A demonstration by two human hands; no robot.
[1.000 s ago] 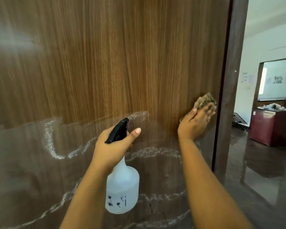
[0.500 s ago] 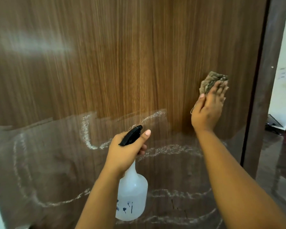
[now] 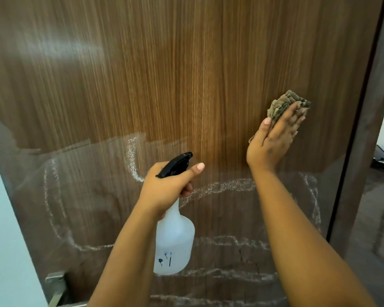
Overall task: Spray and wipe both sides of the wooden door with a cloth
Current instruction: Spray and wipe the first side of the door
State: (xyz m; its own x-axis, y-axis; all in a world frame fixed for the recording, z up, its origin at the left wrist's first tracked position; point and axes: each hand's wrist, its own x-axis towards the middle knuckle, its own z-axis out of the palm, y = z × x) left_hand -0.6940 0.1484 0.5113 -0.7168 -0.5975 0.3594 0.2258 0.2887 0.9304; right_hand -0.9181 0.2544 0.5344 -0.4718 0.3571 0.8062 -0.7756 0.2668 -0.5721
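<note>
The wooden door (image 3: pixel 175 74) fills the view, its brown grain dry above and wet below, with foamy white wipe trails across the lower half. My right hand (image 3: pixel 275 138) presses a crumpled beige cloth (image 3: pixel 282 105) flat against the door near its right edge, fingers straight. My left hand (image 3: pixel 166 187) grips the neck of a white spray bottle (image 3: pixel 175 242) with a black trigger head (image 3: pixel 175 163), held just in front of the door's lower middle, thumb stretched alongside the head.
The door's dark edge and frame (image 3: pixel 368 120) run down the right side, with a room's glossy floor (image 3: pixel 381 218) beyond. A pale wall (image 3: pixel 7 240) stands at the lower left, and a metal handle (image 3: pixel 56 282) sticks out near the bottom left.
My right hand has slid the cloth upward along the door's right part. The view has swung left, so the room beyond is nearly out of sight. The bottle stays in my left hand.
</note>
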